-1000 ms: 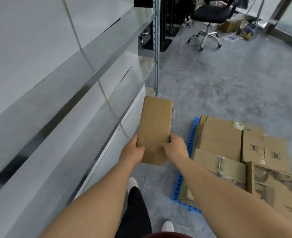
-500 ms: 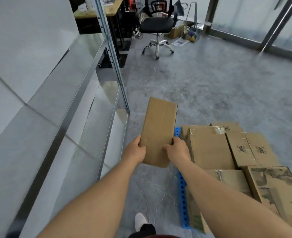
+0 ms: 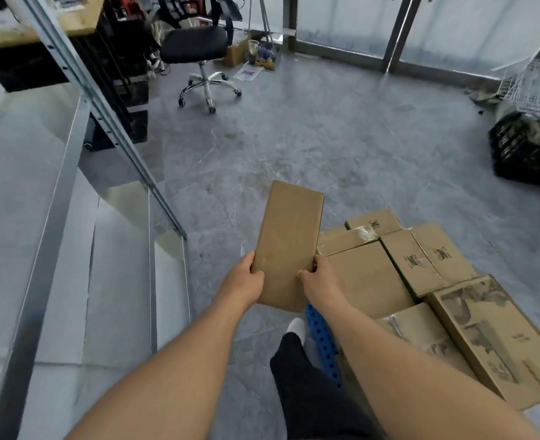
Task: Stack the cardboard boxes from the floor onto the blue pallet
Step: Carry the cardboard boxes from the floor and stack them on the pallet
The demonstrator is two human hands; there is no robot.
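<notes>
Carrying a box to the pallet.
Our left hand [image 3: 246,282] and right hand [image 3: 321,282] pinch the box [image 3: 289,246] by its near edges, in the air beside the pallet [image 3: 321,341]; we should lower it flat onto the stacked boxes [image 3: 370,281], edges aligned.

The floor [image 3: 341,138] ahead of me is grey, veined and faintly glossy. On my left runs a metal shelving rack [image 3: 71,192] with pale shelves and a slanted perforated upright. Far left stands a wooden-topped desk [image 3: 40,30] on a black frame, and just right of it a black office chair [image 3: 198,49] on a chrome star base. Frosted glass panels [image 3: 453,23] in dark metal frames close the far side. At far right sit a black crate [image 3: 523,150] and a white wire basket [image 3: 535,84].
</notes>
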